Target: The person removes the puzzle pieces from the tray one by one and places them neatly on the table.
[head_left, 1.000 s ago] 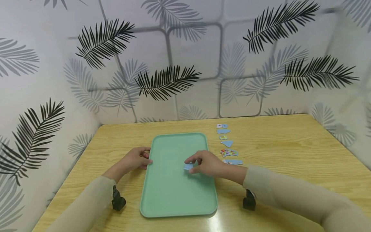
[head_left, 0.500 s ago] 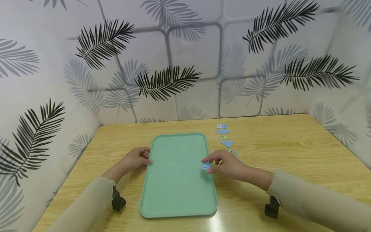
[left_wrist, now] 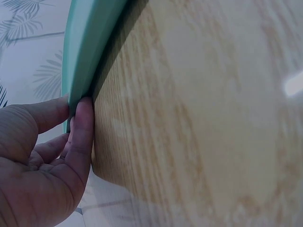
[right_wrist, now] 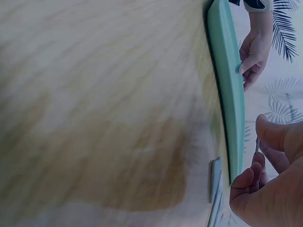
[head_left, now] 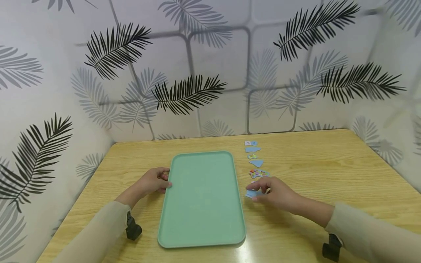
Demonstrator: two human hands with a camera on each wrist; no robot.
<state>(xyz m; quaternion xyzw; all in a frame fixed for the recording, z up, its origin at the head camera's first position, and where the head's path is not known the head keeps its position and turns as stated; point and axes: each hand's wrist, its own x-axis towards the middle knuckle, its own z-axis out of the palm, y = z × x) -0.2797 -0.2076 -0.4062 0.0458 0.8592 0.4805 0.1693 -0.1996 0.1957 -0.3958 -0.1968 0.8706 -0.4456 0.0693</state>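
Observation:
My left hand (head_left: pixel 149 182) holds the left rim of a mint green tray (head_left: pixel 200 204). In the left wrist view, its thumb and fingers (left_wrist: pixel 84 116) pinch the tray's edge from either side. Just right of the tray, my right hand (head_left: pixel 279 196) pinches a flat, light blue puzzle piece (head_left: pixel 250 193) between thumb and fingers. The right wrist view shows this piece (right_wrist: pixel 257 145) edge-on as a thin strip. Behind the right hand, another piece on the table is mostly hidden.
A column of flat pieces runs up the wooden table (head_left: pixel 315 160) right of the tray: a multicoloured piece (head_left: pixel 258 173), a blue triangular one (head_left: pixel 257 163), a small green-yellow one (head_left: pixel 252 156), and blue ones (head_left: pixel 252 149) farther back. A leaf-patterned wall (head_left: pixel 223 113) stands behind the table.
My right hand has moved right with the blue puzzle piece, from over the tray's middle past its right rim to above the table. The left hand stays at the tray's rim.

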